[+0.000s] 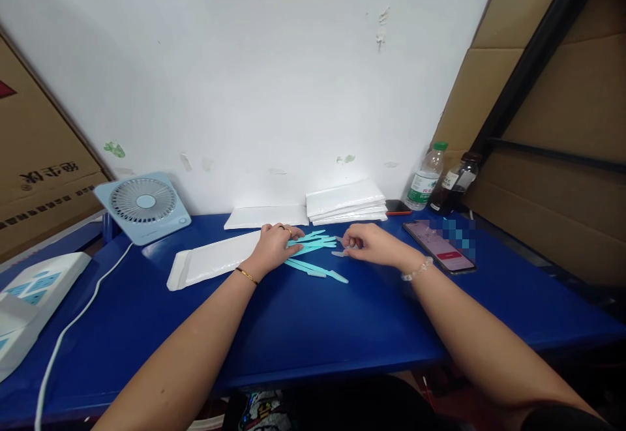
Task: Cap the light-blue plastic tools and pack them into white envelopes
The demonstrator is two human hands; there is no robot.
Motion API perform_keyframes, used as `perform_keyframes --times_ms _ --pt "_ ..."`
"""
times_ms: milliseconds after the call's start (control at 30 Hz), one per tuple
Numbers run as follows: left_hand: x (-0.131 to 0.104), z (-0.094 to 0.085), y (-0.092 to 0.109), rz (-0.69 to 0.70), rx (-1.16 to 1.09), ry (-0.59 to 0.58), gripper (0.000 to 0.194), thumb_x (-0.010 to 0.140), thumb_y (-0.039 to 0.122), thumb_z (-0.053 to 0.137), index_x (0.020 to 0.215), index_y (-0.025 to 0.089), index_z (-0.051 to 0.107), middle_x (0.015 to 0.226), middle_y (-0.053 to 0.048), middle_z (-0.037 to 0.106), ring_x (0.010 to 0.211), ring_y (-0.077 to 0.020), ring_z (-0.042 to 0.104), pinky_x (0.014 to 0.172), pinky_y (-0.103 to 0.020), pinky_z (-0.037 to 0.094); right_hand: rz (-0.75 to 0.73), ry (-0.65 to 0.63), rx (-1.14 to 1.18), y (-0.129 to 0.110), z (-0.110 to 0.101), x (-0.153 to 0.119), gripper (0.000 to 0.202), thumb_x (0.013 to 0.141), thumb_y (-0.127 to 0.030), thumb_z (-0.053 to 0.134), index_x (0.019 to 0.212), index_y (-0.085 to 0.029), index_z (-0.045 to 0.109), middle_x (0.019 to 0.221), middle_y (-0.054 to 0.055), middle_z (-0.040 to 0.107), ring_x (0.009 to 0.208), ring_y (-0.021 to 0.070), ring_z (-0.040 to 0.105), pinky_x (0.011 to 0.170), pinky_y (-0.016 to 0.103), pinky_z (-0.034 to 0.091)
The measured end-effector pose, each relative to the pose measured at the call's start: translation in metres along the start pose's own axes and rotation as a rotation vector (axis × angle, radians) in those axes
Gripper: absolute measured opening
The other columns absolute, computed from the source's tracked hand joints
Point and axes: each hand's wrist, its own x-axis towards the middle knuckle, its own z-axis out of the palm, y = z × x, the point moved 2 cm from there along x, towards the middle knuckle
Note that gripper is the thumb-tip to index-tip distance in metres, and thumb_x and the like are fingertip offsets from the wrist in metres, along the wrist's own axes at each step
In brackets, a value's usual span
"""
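My left hand [278,246] is closed around a bunch of slim turquoise eyebrow razors [317,244], whose ends fan out to the right. Below the bunch, a few more turquoise razors [313,269] lie on the blue table. My right hand [360,243] is closed, fingertips pinched at the whitish, see-through caps [339,253] on the razors' right ends. Whether it grips one cap or several is hidden by the fingers. Under my left wrist lies a white padded mailer [215,261], its flap end pointing left.
Along the wall are a flat white mailer [267,216] and a stack of white mailers [347,201]. A phone [439,246], a dark red-edged device [398,207] and two bottles [424,180] stand or lie right. A fan [144,206], cable [92,297] and white power strip [49,287] occupy the left.
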Motion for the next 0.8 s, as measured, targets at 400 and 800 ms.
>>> perform_keyframes --times_ms 400,800 --pt "-0.002 0.001 0.02 0.155 -0.076 -0.197 0.019 0.084 0.035 0.054 0.076 0.023 0.066 0.08 0.002 0.069 0.079 -0.0151 0.059 0.085 -0.033 0.029 -0.015 -0.144 -0.107 -0.02 0.017 0.005 0.007 0.079 -0.018 0.057 0.078 -0.016 0.063 0.075 0.004 0.065 0.067 0.0143 0.056 0.059 0.023 0.036" --pt "-0.009 -0.012 0.01 0.157 -0.087 -0.296 0.04 0.069 0.052 0.067 0.097 0.024 0.066 0.091 -0.001 0.066 0.077 -0.0163 0.059 0.071 -0.026 0.038 -0.082 -0.028 -0.127 -0.025 0.018 0.006 0.013 0.083 -0.029 0.058 0.085 -0.017 0.064 0.085 0.005 0.063 0.074 0.0158 0.056 0.064 0.024 0.038"
